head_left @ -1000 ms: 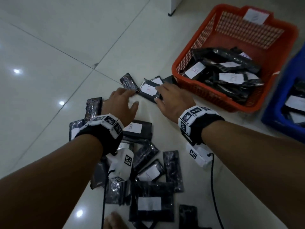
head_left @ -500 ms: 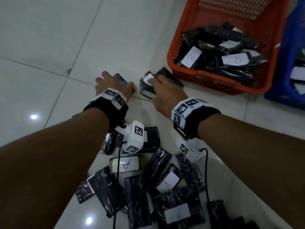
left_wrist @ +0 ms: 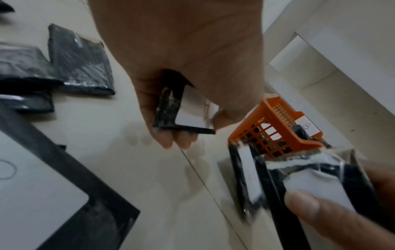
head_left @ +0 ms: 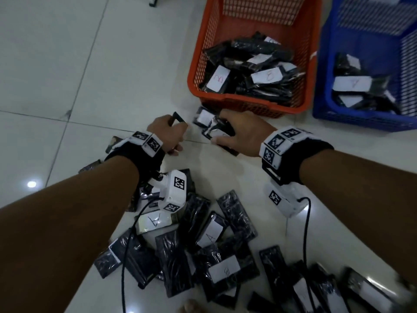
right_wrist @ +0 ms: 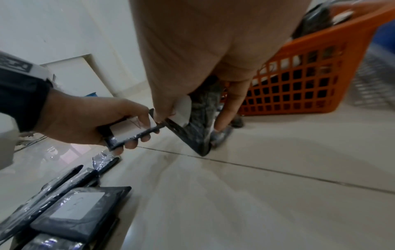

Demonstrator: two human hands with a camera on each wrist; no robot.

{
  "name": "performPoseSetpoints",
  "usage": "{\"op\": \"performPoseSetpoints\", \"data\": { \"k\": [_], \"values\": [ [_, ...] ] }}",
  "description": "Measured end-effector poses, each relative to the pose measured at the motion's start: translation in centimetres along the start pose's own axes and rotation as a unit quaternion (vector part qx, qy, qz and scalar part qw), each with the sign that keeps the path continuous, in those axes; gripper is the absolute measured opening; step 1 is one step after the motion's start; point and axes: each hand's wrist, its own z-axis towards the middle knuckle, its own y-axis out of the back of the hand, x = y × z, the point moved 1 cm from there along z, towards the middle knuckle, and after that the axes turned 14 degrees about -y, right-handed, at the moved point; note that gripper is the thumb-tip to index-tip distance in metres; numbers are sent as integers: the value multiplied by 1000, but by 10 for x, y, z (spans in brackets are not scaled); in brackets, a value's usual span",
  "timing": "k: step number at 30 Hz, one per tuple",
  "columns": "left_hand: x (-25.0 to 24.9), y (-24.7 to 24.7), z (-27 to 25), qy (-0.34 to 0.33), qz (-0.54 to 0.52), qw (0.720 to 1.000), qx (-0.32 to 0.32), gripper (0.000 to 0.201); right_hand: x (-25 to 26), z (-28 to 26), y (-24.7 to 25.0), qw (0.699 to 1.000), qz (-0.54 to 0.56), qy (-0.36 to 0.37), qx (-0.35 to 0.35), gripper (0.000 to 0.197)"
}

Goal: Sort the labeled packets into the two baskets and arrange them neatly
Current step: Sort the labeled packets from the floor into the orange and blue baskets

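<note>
My left hand (head_left: 172,132) grips one black packet (head_left: 177,117) with a white label, lifted off the floor; the left wrist view shows the packet (left_wrist: 184,111) between thumb and fingers. My right hand (head_left: 225,135) holds a small bunch of labeled packets (head_left: 208,123) tilted on the floor just in front of the orange basket (head_left: 195,71); the bunch (right_wrist: 198,125) also shows in the right wrist view. The orange basket holds packets marked B. The blue basket (head_left: 321,86) to its right holds packets marked A.
A loose heap of black packets (head_left: 203,245), some labeled A, lies on the white tiled floor under my forearms. Camera cables hang from both wrists over the heap. A white furniture leg (head_left: 153,1) stands at the far top.
My left hand has picked a packet up from the floor. The right hand has curled round the packets by the orange basket and tipped them up.
</note>
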Motion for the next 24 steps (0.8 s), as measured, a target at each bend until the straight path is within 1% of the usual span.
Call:
{"op": "performPoseSetpoints", "data": {
  "k": [2, 5, 6, 8, 10, 13, 16, 18, 19, 20, 22, 24],
  "values": [
    [-15, 3, -10, 22, -63, 997, 32, 33, -9, -10, 6, 1000, 6, -4, -16, 40],
    [-33, 10, -22, 60, -114, 987, 95, 58, -25, -29, 19, 999, 8, -8, -46, 40],
    [-40, 12, -24, 60, -114, 985, 112, 63, -30, -35, 26, 998, 10, -5, -61, 42],
    [-60, 10, -27, 47, -120, 983, 134, 65, -39, -47, 41, 996, 30, -10, -84, 44],
    [-88, 2, -29, 15, -127, 983, 134, 64, -48, -59, 58, 992, 58, -27, -109, 40],
    [-131, -19, -30, -47, -124, 984, 121, 53, -69, -70, 86, 982, 85, -63, -159, 32],
    [-160, -45, -25, -147, -55, 983, 96, 41, -94, -78, 112, 957, 124, -115, -236, 25],
    [-175, -61, -20, -219, 6, 973, 77, 30, -111, -83, 128, 934, 129, -144, -299, 25],
    [-180, -66, -19, -245, 30, 966, 72, 27, -119, -85, 132, 927, 126, -154, -317, 26],
    [-188, -72, -17, -266, 53, 960, 72, 26, -128, -88, 138, 923, 121, -161, -329, 26],
    [-198, -81, -13, -301, 108, 946, 62, 29, -144, -92, 144, 923, 103, -159, -334, 25],
    [-202, -83, -7, -325, 176, 929, 28, 32, -153, -89, 147, 932, 76, -145, -322, 24]
  ]
}}
